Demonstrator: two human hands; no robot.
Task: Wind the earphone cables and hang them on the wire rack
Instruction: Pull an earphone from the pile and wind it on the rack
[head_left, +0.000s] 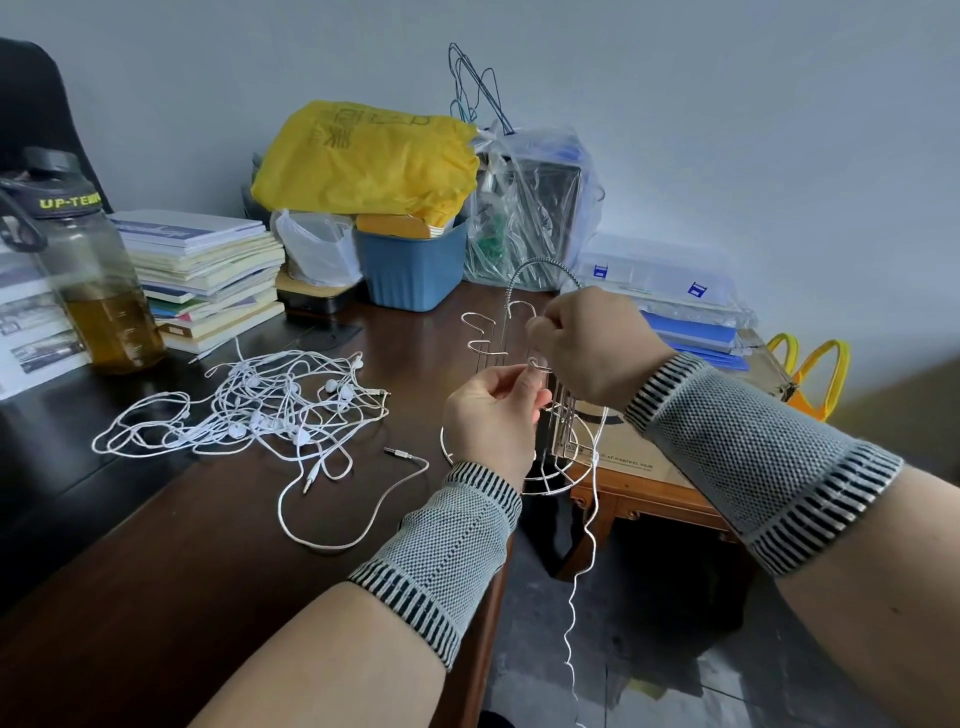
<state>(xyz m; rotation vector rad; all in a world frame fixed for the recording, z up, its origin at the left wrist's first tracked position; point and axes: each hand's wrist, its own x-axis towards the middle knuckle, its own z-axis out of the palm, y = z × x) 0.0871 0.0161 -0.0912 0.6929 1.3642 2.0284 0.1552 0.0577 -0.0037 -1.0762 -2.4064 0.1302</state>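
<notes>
A tangle of white earphone cables (270, 410) lies spread on the dark wooden desk (156, 545), with loose jack plugs at its near side. The silver wire rack (491, 332) stands at the desk's right edge, its hooks curling upward. My left hand (493, 421) pinches a white earphone cable (587, 530) in front of the rack. My right hand (587, 348) grips the same cable higher up, close to a hook. From my hands the cable hangs down past the desk edge toward the floor.
A water bottle (88, 270) and a stack of books (208, 270) stand at the left. A yellow bag (363, 161), blue tub (415, 270) and clear plastic bags crowd the back. Flat plastic boxes (670, 291) lie on a lower table at the right.
</notes>
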